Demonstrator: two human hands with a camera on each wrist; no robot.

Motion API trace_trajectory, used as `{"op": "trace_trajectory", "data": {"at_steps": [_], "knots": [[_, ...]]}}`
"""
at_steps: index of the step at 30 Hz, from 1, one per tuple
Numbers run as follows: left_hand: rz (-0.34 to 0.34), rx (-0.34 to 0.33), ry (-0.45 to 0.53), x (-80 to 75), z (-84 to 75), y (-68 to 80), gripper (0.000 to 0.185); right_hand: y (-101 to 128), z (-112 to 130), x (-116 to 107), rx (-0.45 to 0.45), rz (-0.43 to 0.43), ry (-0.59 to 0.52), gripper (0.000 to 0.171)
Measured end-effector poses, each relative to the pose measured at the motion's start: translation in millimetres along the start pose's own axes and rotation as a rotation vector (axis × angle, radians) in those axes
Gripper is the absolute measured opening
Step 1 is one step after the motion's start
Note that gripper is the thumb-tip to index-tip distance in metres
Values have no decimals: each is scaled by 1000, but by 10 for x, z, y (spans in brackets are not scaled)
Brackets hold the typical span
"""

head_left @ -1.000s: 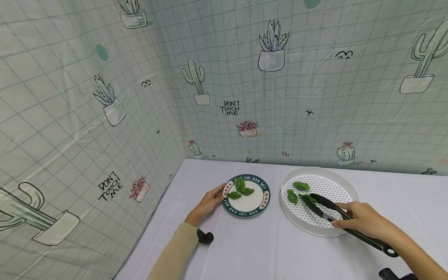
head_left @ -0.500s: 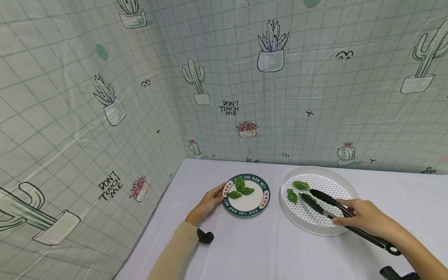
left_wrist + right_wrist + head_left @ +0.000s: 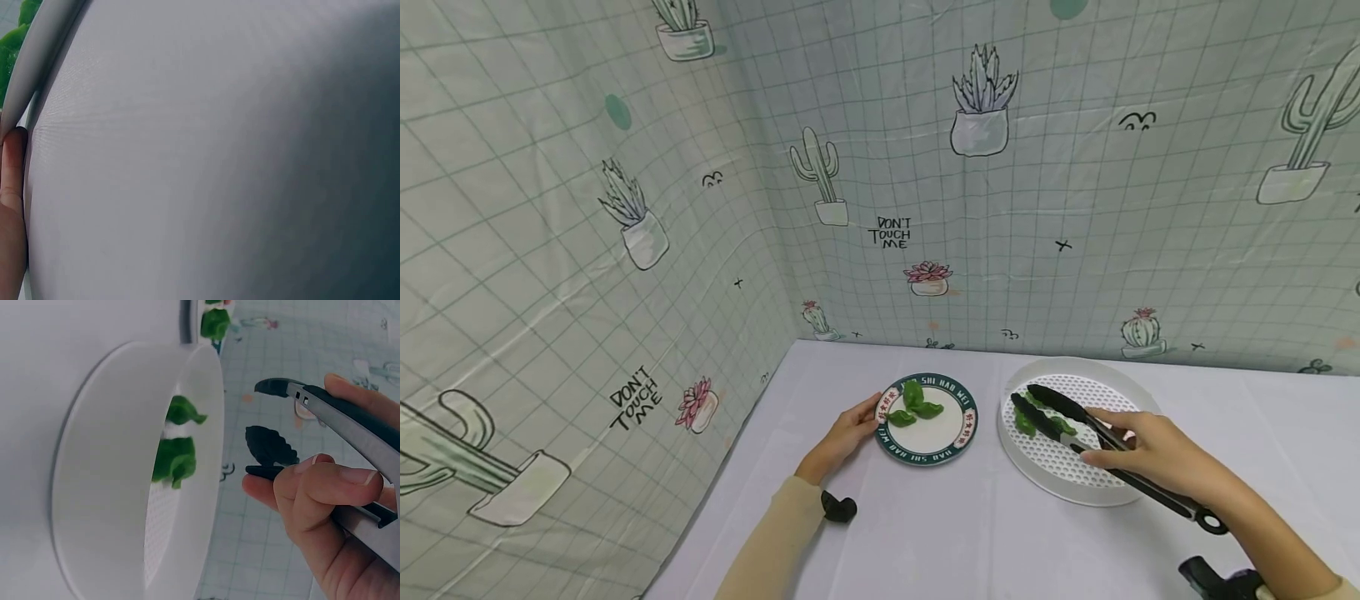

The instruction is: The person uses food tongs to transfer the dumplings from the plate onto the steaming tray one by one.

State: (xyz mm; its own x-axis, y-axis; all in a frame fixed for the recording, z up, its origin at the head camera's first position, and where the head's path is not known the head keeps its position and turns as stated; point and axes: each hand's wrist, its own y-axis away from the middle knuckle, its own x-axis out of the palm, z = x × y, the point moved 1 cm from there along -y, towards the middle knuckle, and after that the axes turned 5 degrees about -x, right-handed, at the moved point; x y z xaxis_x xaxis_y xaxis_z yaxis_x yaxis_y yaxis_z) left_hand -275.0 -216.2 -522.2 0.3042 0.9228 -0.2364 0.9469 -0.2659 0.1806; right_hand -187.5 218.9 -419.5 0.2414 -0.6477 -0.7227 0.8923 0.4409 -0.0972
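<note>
Dumplings, green and soft-looking, lie in the far left part of the white perforated tray in the head view, and the black tongs reach over them with arms parted, nothing between the tips. The right hand curls round the tongs' handles. To the left, the left hand rests straight fingers against the near-left rim of the green-edged plate, where three more green dumplings sit. A risk I judge: closing too hard could tear a skin; too lightly, and one could drop on the tablecloth in the gap between tray and plate.

From the left wrist, only a fingertip against the plate's rim shows, so the plate could slide if that hand lets go.

From the right wrist, thumb and fingers squeeze the tongs, their scalloped tips apart and just right of the tray wall; the dumplings lie inside. The tips could catch that wall and shove the tray.
</note>
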Motion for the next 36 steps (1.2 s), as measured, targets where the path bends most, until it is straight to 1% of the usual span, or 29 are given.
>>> {"op": "trace_trajectory", "data": {"at_steps": [4,9,16,20,26,33,36], "knots": [[4,-7,3,-6,-3,7,54,-82,80,89,-19,7,-55,73],[5,-10,-4,-9,14,7,54,-197,154,208,-45,16,-74,73],[9,4,-14,-14,38,0,54,-382,259,378,-80,31,-111,74],[10,2,-10,-22,28,10,54,-470,327,474,-86,41,-119,76],[11,1,-18,-39,32,17,54,-572,410,588,-125,37,-121,75],[5,4,-36,-51,33,20,54,-690,410,718,-126,46,-88,74],[4,8,-42,-57,32,26,54,-732,398,760,-124,52,-99,74]]}}
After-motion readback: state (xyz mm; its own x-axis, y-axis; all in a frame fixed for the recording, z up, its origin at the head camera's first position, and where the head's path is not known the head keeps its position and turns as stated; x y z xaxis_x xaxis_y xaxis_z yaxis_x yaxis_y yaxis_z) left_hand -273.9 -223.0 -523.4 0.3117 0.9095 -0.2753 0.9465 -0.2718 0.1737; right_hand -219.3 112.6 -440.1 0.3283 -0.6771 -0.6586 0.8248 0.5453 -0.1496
